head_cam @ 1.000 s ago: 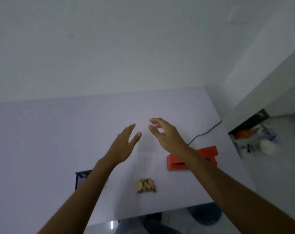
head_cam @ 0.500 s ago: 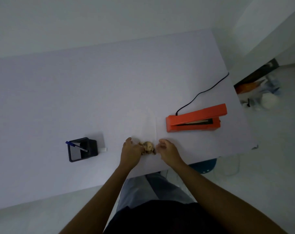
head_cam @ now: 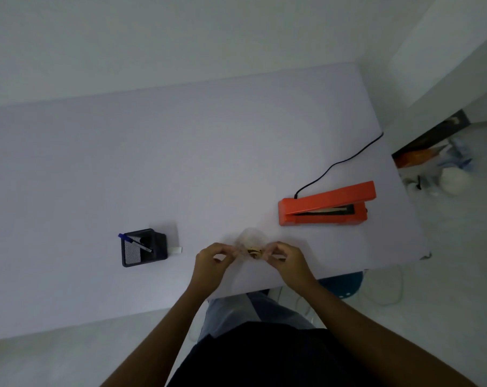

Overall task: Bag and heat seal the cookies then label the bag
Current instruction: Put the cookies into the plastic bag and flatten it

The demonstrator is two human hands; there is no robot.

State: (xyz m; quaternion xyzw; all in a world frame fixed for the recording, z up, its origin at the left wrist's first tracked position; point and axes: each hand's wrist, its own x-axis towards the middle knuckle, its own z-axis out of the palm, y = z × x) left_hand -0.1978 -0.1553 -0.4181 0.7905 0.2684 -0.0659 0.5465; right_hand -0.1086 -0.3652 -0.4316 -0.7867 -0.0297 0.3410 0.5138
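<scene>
A clear plastic bag (head_cam: 250, 238) with a few tan cookies (head_cam: 255, 252) inside is lifted just above the white table (head_cam: 180, 163), near its front edge. My left hand (head_cam: 213, 261) pinches the bag's left side and my right hand (head_cam: 285, 258) pinches its right side. The bag's see-through part bulges up behind the cookies. An orange heat sealer (head_cam: 324, 205) lies to the right, its jaw slightly open, with a black cord (head_cam: 340, 163). A small white label (head_cam: 175, 250) lies by a black mesh pen holder (head_cam: 143, 247) holding a blue-capped pen (head_cam: 134, 241).
The table's right edge is just past the sealer. Beyond it on the floor are an orange item and pale clutter (head_cam: 446, 169). A blue stool (head_cam: 345, 283) shows under the table's front edge beside my legs.
My view has tipped down from the wall to the table. Both hands came down from mid-air to the cookie bag, took hold of its sides and raised it slightly.
</scene>
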